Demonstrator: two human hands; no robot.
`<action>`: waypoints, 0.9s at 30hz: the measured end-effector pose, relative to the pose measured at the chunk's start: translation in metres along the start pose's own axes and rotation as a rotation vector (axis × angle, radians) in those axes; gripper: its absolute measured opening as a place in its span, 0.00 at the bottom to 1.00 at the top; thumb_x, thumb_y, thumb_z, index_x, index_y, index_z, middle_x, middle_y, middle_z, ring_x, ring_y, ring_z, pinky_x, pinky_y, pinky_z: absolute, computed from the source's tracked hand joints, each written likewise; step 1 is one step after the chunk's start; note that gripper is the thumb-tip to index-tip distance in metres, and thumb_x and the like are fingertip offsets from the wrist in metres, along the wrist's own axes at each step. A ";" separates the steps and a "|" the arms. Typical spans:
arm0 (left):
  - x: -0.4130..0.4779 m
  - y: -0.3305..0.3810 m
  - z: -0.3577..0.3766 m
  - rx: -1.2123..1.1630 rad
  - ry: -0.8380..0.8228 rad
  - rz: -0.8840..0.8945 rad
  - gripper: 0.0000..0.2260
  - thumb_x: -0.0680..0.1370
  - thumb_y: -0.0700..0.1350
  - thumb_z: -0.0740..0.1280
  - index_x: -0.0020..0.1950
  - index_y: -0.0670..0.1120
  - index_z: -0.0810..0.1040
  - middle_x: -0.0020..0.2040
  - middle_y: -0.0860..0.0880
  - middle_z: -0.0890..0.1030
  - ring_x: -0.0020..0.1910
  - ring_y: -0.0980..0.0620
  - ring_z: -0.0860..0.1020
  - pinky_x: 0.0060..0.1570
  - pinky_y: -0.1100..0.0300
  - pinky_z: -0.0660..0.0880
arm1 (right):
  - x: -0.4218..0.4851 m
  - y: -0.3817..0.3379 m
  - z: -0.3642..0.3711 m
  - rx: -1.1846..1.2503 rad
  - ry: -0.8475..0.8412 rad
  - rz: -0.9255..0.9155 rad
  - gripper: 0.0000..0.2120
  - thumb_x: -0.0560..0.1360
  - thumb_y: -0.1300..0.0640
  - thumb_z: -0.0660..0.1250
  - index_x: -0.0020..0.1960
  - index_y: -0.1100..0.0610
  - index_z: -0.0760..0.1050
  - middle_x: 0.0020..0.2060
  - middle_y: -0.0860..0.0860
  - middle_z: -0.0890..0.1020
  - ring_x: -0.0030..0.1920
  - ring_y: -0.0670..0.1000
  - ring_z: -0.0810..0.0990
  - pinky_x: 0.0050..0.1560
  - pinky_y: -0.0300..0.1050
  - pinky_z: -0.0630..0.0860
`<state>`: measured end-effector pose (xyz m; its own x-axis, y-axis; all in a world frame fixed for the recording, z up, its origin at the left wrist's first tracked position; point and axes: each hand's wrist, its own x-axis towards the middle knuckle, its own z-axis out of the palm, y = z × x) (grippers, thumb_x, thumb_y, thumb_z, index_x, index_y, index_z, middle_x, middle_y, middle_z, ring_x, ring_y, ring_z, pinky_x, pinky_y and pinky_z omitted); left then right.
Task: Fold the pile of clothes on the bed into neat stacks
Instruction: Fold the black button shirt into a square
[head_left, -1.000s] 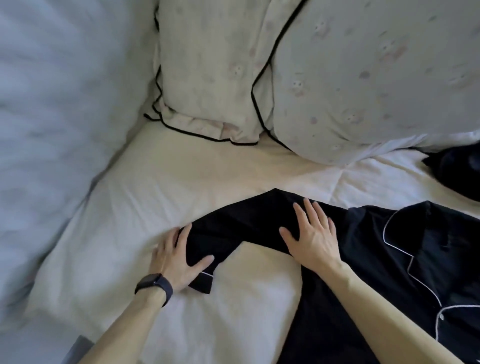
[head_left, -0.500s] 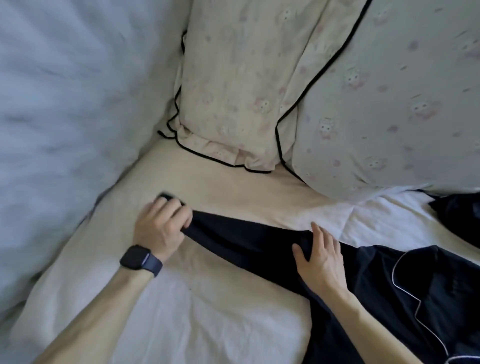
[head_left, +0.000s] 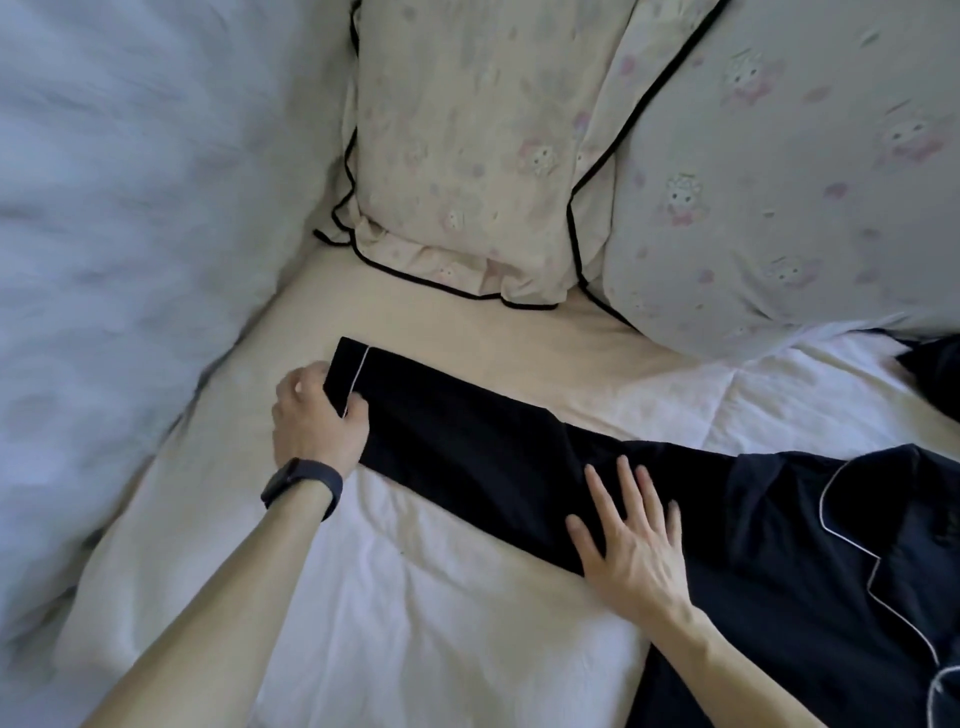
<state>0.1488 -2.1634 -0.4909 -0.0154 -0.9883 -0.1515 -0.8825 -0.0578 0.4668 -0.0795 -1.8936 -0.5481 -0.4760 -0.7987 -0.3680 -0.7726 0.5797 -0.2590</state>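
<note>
Head view: black pajama shirt (head_left: 810, 561) on bed (head_left: 441, 597), sleeve (head_left: 467, 431) stretched toward left edge. Left hand (head_left: 317, 415) pinches cuff (head_left: 349, 371); right hand (head_left: 631, 545) spread flat on sleeve's near end.

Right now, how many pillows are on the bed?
2. A cream pillow sits top middle; a bigger pillow lies right of it, touching it. Others may be out of frame.

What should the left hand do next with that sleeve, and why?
Probably carry the cuff over toward the shirt, folding the sleeve where the right hand lies. The left hand grips the cuff, the sleeve lies stretched flat on the bed, and the right hand presses flat on it near the shoulder, so it looks ready to fold.
</note>
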 end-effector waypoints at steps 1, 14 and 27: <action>0.008 0.004 0.002 0.016 -0.026 -0.041 0.28 0.77 0.55 0.67 0.73 0.47 0.65 0.70 0.41 0.70 0.66 0.36 0.71 0.62 0.43 0.72 | 0.003 -0.005 0.001 0.008 -0.022 -0.004 0.33 0.80 0.32 0.46 0.82 0.39 0.46 0.83 0.50 0.43 0.82 0.52 0.37 0.79 0.63 0.44; 0.048 -0.021 0.000 0.092 0.000 -0.006 0.09 0.78 0.59 0.65 0.49 0.54 0.74 0.41 0.48 0.81 0.37 0.43 0.77 0.34 0.55 0.73 | 0.038 -0.037 -0.009 0.130 0.092 0.031 0.35 0.80 0.32 0.42 0.83 0.46 0.50 0.83 0.48 0.44 0.82 0.47 0.38 0.81 0.57 0.43; -0.143 0.064 0.127 0.441 -0.427 0.914 0.30 0.79 0.64 0.53 0.80 0.59 0.58 0.82 0.50 0.52 0.81 0.44 0.52 0.75 0.35 0.48 | -0.027 0.061 -0.006 0.121 0.170 0.529 0.37 0.78 0.32 0.43 0.83 0.46 0.50 0.83 0.50 0.43 0.82 0.50 0.37 0.79 0.65 0.41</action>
<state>0.0350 -2.0076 -0.5499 -0.8345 -0.4978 -0.2360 -0.5446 0.8101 0.2170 -0.1156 -1.8374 -0.5488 -0.8539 -0.4034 -0.3288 -0.3615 0.9143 -0.1828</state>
